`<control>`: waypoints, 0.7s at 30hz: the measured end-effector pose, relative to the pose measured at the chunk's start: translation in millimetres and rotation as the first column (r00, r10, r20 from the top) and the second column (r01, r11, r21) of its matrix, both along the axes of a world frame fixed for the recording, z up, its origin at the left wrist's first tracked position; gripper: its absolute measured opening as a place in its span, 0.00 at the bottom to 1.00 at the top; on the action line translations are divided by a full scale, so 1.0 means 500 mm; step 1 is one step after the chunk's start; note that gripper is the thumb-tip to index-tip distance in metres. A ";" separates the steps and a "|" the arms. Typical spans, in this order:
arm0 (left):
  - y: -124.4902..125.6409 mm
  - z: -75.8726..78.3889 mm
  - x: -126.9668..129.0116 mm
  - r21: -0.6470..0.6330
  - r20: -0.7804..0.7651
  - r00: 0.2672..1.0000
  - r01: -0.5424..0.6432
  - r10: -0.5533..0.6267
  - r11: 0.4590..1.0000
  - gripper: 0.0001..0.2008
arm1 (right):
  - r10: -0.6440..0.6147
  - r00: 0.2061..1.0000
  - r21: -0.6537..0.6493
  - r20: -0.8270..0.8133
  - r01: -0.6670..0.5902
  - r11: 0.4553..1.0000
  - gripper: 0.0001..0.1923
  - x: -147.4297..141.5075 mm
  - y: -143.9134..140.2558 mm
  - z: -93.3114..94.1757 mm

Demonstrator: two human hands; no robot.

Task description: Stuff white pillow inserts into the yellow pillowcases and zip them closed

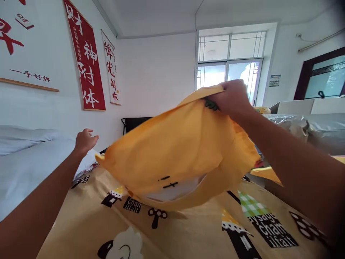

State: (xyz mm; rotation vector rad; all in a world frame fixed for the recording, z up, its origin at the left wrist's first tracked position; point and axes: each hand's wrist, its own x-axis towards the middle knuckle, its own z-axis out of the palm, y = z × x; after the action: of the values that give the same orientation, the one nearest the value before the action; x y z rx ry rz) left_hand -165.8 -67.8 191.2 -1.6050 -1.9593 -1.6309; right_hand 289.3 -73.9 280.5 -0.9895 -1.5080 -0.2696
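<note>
My right hand (pixel 229 97) grips the top edge of a yellow cloth item (pixel 161 140) and holds it up above the bed. The cloth hangs in folds and is blurred in places. It has small black marks, a white patch low on its front and a dark green detail beside my fingers; I cannot tell whether it is a shirt or a cover. My left hand (pixel 86 141) is raised at the left, fingers apart and holding nothing, a little away from the cloth's left corner.
Beneath lies a tan bedsheet (pixel 194 233) printed with a sheep, mushrooms and houses. White bedding (pixel 40 158) is piled at the left. Plastic-wrapped goods (pixel 323 129) and a box (pixel 296 107) stand at the right. Scrolls (pixel 88 64) hang on the wall; a window (pixel 229 68) is behind.
</note>
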 end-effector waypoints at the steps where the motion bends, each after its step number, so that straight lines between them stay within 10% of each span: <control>1: 0.002 0.008 0.041 0.040 -0.010 0.999 0.035 -0.034 0.999 0.17 | -0.070 0.992 -0.003 0.105 0.071 0.997 0.19 -0.037 -0.017 0.006; 4: -0.025 0.063 0.171 0.105 -0.126 0.943 0.320 -0.307 0.941 0.19 | -0.065 0.923 -0.049 0.378 0.090 0.995 0.19 -0.146 -0.043 0.002; 6: -0.059 0.109 0.249 -0.024 -0.299 0.720 0.650 -0.626 0.759 0.25 | 0.031 0.915 -0.105 0.403 0.012 0.994 0.21 -0.204 -0.050 -0.004; 8: -0.089 0.149 0.304 -0.153 -0.352 0.594 0.726 -0.724 0.670 0.23 | 0.144 0.914 -0.157 0.380 -0.090 0.984 0.22 -0.244 -0.057 -0.001; 15: -0.125 0.182 0.334 -0.126 -0.319 0.665 0.677 -0.676 0.725 0.06 | 0.357 0.827 -0.184 0.434 -0.306 0.934 0.12 -0.242 -0.092 0.038; 21: -0.105 0.150 0.293 0.168 -0.076 0.779 0.625 -0.622 0.762 0.10 | 0.266 0.827 -0.379 0.496 -0.069 0.923 0.31 -0.137 -0.123 -0.042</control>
State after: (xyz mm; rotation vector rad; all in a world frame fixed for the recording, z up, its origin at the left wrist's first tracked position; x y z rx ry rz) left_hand -19.1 -120.2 266.4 -2.3371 -1.2524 -1.9160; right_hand 220.8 -135.4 259.7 -1.0974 -2.2123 -0.1603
